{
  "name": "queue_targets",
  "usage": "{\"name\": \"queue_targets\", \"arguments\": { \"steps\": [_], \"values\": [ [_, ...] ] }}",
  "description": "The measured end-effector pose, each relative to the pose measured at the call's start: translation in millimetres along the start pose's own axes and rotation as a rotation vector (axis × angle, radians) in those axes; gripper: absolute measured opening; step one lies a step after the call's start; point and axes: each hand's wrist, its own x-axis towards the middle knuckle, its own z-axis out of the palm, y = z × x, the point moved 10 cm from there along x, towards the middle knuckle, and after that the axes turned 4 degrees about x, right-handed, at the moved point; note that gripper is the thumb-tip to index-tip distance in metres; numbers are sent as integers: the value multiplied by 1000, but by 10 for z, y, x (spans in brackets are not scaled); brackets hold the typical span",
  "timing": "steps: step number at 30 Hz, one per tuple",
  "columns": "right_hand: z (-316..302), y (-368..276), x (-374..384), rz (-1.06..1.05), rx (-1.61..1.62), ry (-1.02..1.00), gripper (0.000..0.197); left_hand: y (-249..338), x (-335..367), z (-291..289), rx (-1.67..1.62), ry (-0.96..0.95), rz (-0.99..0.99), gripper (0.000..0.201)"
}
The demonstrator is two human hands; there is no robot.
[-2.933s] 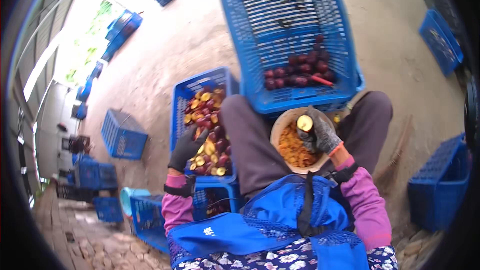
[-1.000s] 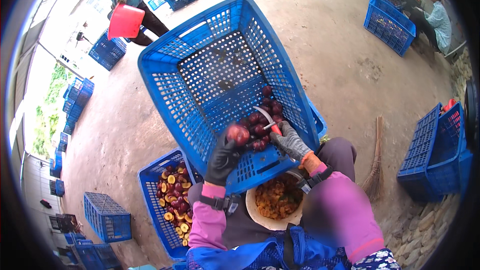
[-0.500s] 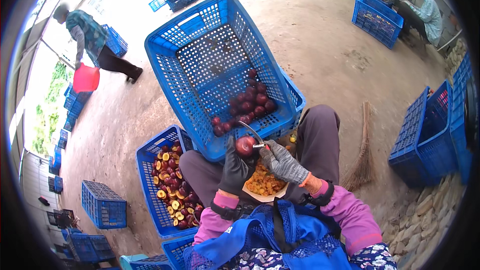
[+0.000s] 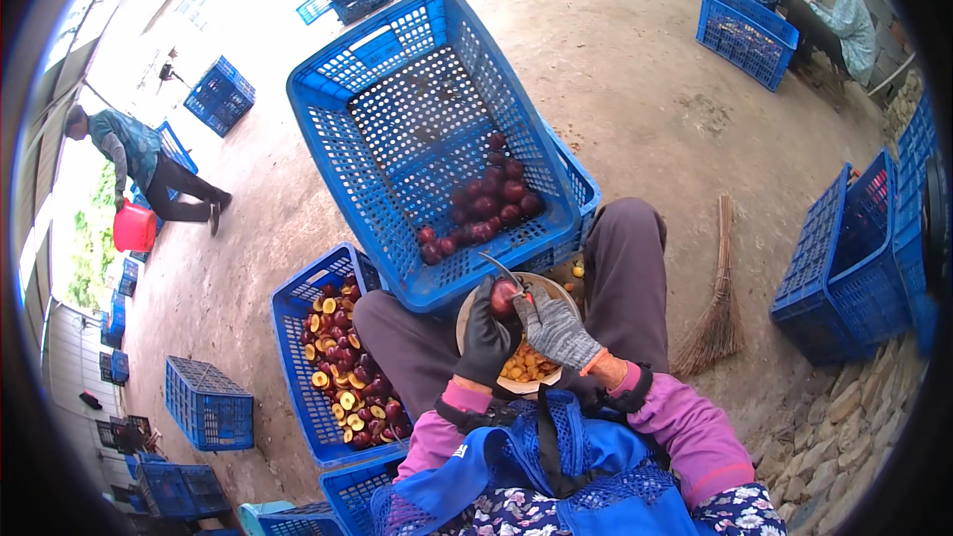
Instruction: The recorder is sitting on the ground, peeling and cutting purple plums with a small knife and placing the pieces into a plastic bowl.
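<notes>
My left hand (image 4: pixel 486 345), in a black glove, is closed round a dark red plum (image 4: pixel 504 298). My right hand (image 4: pixel 561 333), in a grey glove, grips a knife with a thin curved blade (image 4: pixel 493 263) at the plum; its handle is mostly hidden. Under both hands, between my knees, a round bowl (image 4: pixel 464 323) holds orange-yellow pieces (image 4: pixel 529 365). Just beyond, a blue crate (image 4: pixel 392 174) tilts toward me with whole plums (image 4: pixel 486 203) gathered in its near corner. By my left leg, another blue crate (image 4: pixel 294 367) holds cut plum halves (image 4: pixel 347 387).
A further crate (image 4: pixel 586 191) shows beneath the tilted one. To the right lie a twig broom (image 4: pixel 720 313), stacked blue crates (image 4: pixel 829 268) and stones (image 4: pixel 834 427). At left, a person (image 4: pixel 139 154) carries a red bucket (image 4: pixel 134 228) past more crates (image 4: pixel 206 402). Another person (image 4: pixel 844 25) sits far right.
My hands have come slightly lower and closer together round the plum, uncovering more of the bowl's rim. The person with the red bucket has moved farther left.
</notes>
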Motion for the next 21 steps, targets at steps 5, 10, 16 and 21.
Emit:
{"name": "queue_targets", "arguments": {
  "steps": [5,10,16,21],
  "values": [
    [100,13,96,285,302,-100,27,519,-291,508,1688,192,830,28],
    [126,-86,178,290,279,-146,31,578,-422,591,1561,345,992,30],
    [235,-217,273,223,193,-221,37,562,-467,761,1847,324,981,34],
    [407,-406,69,-184,-338,-184,49,444,-459,964,2447,290,1080,33]
  ]
}}
